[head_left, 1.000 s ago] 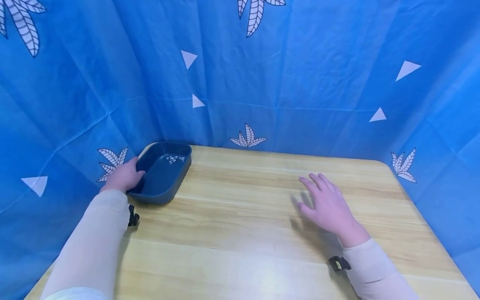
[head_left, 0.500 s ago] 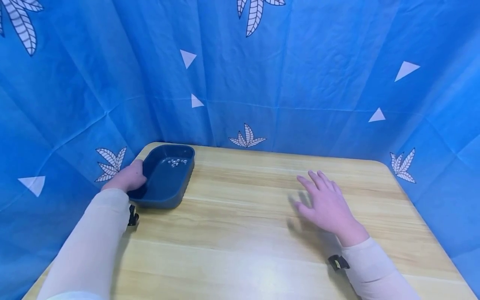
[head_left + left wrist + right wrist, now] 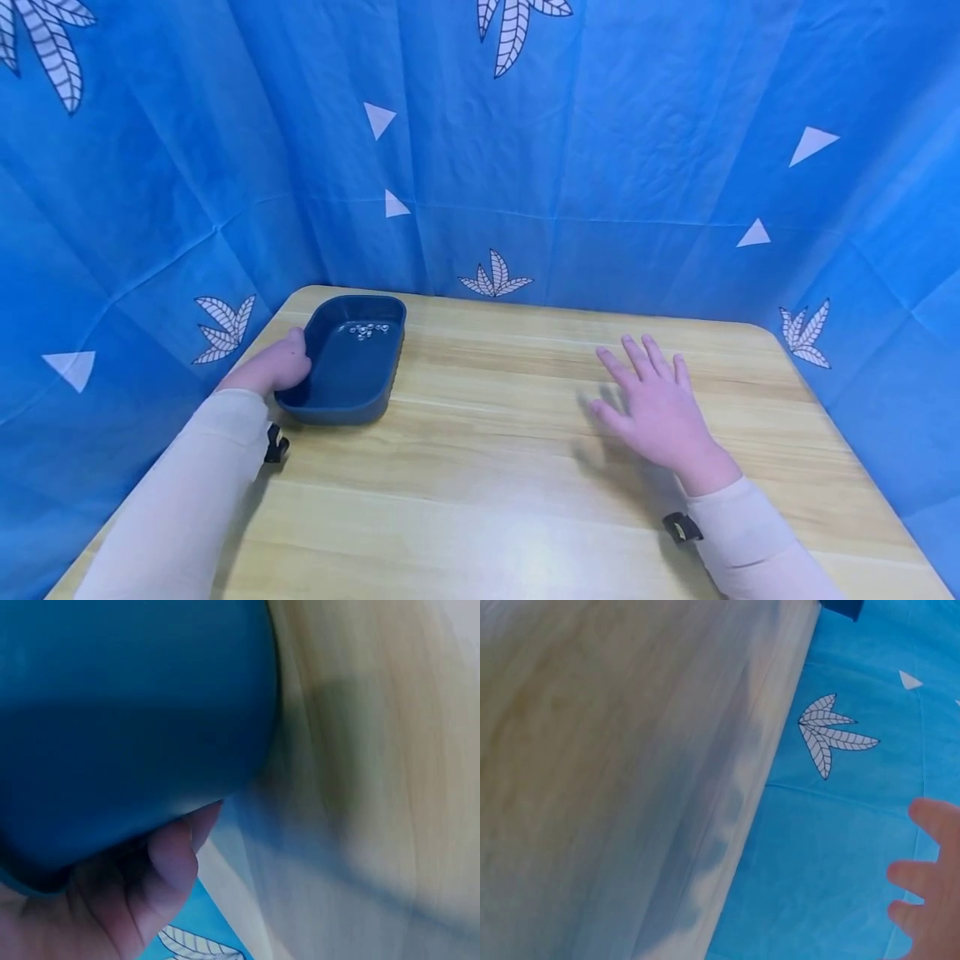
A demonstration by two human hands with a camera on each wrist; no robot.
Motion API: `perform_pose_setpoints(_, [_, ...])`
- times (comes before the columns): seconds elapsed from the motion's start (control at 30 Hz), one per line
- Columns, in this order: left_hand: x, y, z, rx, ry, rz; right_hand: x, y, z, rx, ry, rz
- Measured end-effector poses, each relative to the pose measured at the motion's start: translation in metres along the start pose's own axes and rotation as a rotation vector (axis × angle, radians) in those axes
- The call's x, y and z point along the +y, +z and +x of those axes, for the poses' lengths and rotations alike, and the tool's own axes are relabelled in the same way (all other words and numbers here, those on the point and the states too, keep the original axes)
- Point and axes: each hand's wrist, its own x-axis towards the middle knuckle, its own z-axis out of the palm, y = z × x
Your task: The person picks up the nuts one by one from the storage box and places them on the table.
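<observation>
A dark blue rectangular tray [image 3: 341, 415] with rounded corners is at the table's far left in the head view. My left hand [image 3: 276, 364] grips its left wall, thumb over the rim on the inside. In the left wrist view the curled fingers [image 3: 169, 862] lie against the outside of the tray [image 3: 135, 712]. Several small, shiny clear pieces [image 3: 367, 331] sit together near the tray's far end. Over the right half of the table, my right hand [image 3: 660, 412] is spread with nothing in it; its fingertips [image 3: 911, 877] show at the right wrist view's edge.
The pale wooden table [image 3: 465, 517] has rounded far corners. Blue curtains [image 3: 637, 167] with white leaf and triangle prints stand close along its back and both sides. A black wrist strap piece [image 3: 681, 527] shows at the right sleeve.
My left hand has moved the tray to the right and slightly towards me, with the clear pieces inside. My right hand stays in place, its fingers now spread wider.
</observation>
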Motion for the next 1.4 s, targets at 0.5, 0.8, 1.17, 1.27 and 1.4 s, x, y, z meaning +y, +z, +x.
perform_pose_setpoints(0.5, [0.040,0.022,-0.006,0.001,0.088,0.005,0.002,0.002,-0.001,-0.002,0.003,-0.011])
perform_pose_setpoints(0.8, [0.067,0.036,-0.013,0.000,0.142,-0.005,0.000,-0.001,-0.002,0.005,-0.004,-0.008])
perform_pose_setpoints(1.17, [0.093,0.054,-0.016,-0.046,0.181,-0.090,-0.005,-0.002,-0.001,-0.002,-0.020,-0.014])
perform_pose_setpoints(1.27, [0.100,0.059,-0.019,-0.056,0.176,-0.109,-0.005,-0.002,-0.001,-0.002,-0.020,-0.014])
perform_pose_setpoints(1.4, [0.111,0.064,-0.022,-0.068,0.170,-0.108,-0.005,-0.001,0.000,-0.007,-0.021,-0.017])
